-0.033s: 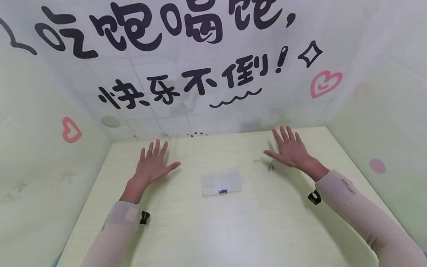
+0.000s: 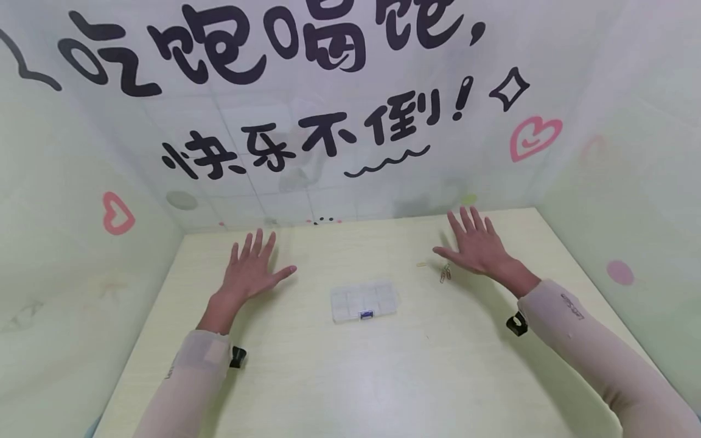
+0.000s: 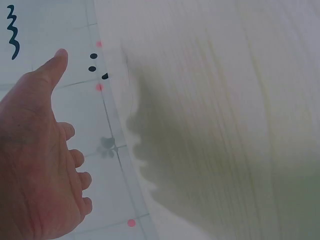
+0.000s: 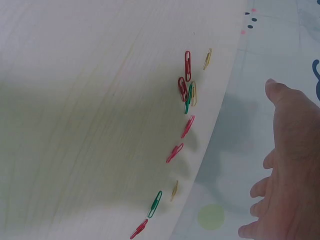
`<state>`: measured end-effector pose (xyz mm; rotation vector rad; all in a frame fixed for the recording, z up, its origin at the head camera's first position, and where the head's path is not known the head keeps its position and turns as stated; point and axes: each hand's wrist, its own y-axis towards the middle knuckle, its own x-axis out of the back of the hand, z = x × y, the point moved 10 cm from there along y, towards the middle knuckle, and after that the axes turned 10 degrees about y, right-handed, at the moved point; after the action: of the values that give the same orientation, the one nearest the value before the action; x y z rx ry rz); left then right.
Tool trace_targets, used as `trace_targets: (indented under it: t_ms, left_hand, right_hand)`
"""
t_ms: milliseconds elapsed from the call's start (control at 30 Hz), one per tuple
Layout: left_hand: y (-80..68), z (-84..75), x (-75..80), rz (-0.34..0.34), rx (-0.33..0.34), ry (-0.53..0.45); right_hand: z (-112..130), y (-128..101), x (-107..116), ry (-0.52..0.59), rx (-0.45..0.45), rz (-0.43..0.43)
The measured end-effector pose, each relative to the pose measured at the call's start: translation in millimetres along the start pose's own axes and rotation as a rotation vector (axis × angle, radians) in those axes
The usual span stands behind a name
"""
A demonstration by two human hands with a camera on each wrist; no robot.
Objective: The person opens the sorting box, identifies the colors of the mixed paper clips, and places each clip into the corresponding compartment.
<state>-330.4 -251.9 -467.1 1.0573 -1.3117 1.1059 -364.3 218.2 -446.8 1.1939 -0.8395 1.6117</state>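
Observation:
My left hand [image 2: 247, 274] is held over the left part of the table, fingers straight and thumb spread, holding nothing. In the left wrist view its shadow falls on the tabletop apart from it. Over the right side, my right hand [image 2: 478, 246] is likewise spread and grips nothing. Nearest to it lie several paper clips [image 2: 445, 273], partly hidden beneath it in the head view. The right wrist view shows them in a loose row, among them a red paper clip [image 4: 188, 66], a green paper clip [image 4: 155, 204] and a yellow paper clip [image 4: 208, 59]. Between the hands sits a clear compartment box [image 2: 364, 299] with a blue-marked latch.
The pale wooden table [image 2: 350, 377] is bordered by a white printed curtain [image 2: 306, 201] at the back and at both sides. Dark lettering and pink hearts are printed on it. A small black clip-like mount hangs below each sleeve.

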Motion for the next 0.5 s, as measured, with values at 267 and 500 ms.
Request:
trace_targets:
  t_ms: [267, 500]
  left_hand:
    - [3.5, -3.8, 3.7, -0.007, -0.022, 0.005]
    - [7.3, -10.3, 3.3, -0.003, -0.057, 0.015]
  right_hand:
    - [2.7, 0.7, 1.8, -0.010, 0.015, -0.003]
    - [9.7, -0.8, -0.4, -0.005, 0.056, -0.012]
